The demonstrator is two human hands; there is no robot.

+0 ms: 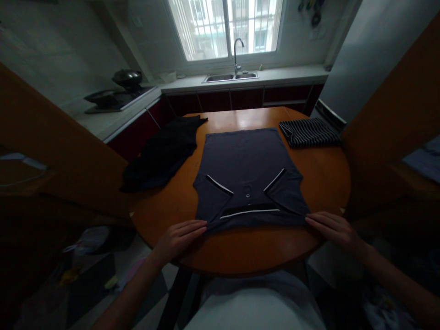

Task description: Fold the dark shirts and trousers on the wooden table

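A dark blue polo shirt (245, 158) with white-trimmed collar and sleeves lies flat on the round wooden table (319, 183), sleeves folded inward and collar toward me. My left hand (180, 236) rests at the shirt's near left corner, fingers stretched out together with the tips on the fabric edge. At the near right corner, my right hand (332, 229) lies the same way, fingertips touching the shirt. Neither hand grips anything that I can see.
A crumpled black garment (161, 153) hangs over the table's left edge. A folded striped cloth (309, 133) sits at the far right. Behind are a counter with a sink (230, 77), a stove with a pot (118, 91), and a window.
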